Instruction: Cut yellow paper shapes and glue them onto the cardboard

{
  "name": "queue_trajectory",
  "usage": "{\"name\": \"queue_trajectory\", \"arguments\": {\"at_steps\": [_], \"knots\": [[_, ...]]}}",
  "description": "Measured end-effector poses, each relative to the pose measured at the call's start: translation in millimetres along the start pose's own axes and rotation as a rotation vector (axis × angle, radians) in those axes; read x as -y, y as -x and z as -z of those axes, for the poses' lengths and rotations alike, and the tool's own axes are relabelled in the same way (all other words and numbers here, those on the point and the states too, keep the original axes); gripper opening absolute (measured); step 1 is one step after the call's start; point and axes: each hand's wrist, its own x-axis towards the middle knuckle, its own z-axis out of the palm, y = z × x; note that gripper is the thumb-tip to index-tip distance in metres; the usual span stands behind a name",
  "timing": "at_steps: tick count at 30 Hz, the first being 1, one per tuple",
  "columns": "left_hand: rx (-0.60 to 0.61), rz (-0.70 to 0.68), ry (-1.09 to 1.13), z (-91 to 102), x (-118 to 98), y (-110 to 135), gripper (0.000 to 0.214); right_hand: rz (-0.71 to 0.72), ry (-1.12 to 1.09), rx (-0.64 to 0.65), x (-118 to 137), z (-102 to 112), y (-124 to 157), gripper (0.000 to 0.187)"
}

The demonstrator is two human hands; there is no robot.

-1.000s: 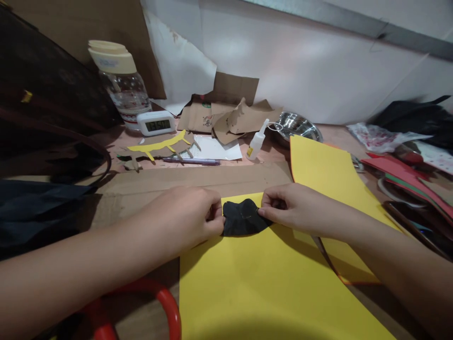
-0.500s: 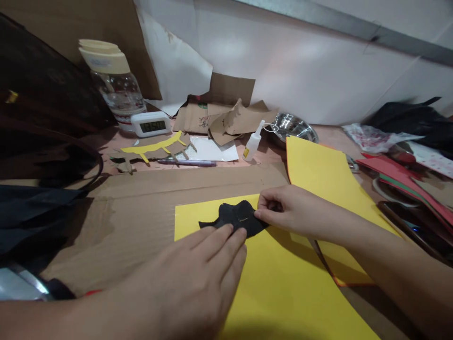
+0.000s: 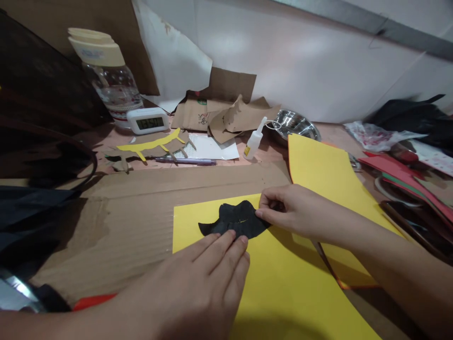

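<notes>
A black paper cutout [image 3: 231, 216] with a wavy top edge and a pointed left tip lies on a yellow sheet of paper [image 3: 279, 288]. Through a thin slit in its middle a little yellow shows. My left hand [image 3: 201, 278] lies flat, its fingertips on the cutout's lower edge. At the cutout's right end, my right hand [image 3: 281, 206] pinches it between thumb and forefinger. Brown cardboard [image 3: 116, 222] lies under the yellow sheet.
A second yellow sheet [image 3: 322, 165] stands to the right. Behind are a glue bottle [image 3: 254, 141], metal bowl [image 3: 297, 125], pen [image 3: 187, 161], yellow-and-cardboard cutout [image 3: 152, 146], digital clock [image 3: 147, 121] and water bottle [image 3: 113, 85]. Red paper [image 3: 392, 170] is far right.
My left fingers have slid slightly down and right, uncovering more of the cutout, which looks flatter. The right hand keeps its pinch. The view has shifted slightly.
</notes>
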Motion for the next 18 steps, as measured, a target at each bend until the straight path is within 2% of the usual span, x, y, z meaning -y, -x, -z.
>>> {"name": "queue_trajectory", "arguments": {"at_steps": [11,18], "knots": [[0.06,0.025,0.015,3.5,-1.7,-3.6,0.053,-0.002,0.03,0.004,0.4,0.6,1.9,0.026],[0.049,0.007,0.015,6.2,-1.1,-3.5,0.05,-0.02,0.046,-0.002,3.7,0.4,0.8,0.025]]}}
